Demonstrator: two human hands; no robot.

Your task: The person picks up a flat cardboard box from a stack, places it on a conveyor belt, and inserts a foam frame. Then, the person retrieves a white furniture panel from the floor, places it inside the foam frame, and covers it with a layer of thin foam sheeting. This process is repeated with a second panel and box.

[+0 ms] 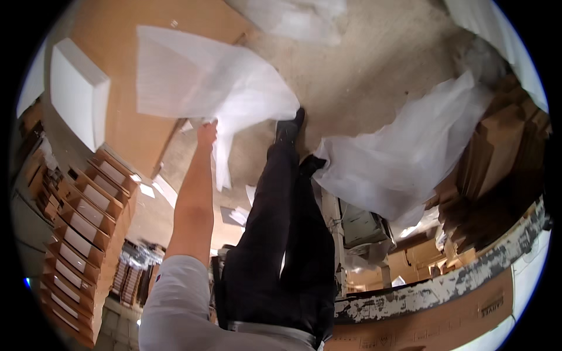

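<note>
My left hand stretches forward, its fingers closed on the edge of a thin white foam sheet. The sheet is translucent and billows out ahead of the hand. One part lies across a brown cardboard surface, and a narrow strip hangs down beside my wrist. My right hand is out of view. On the right, a second crumpled white foam sheet spreads from near my shoe toward a stack of folded cardboard.
A white foam block stands at the left, above a divided cardboard rack. Folded brown cardboard is stacked at the right. A beam with chipped paint crosses the lower right. Another white sheet lies on the concrete floor, alongside paper scraps.
</note>
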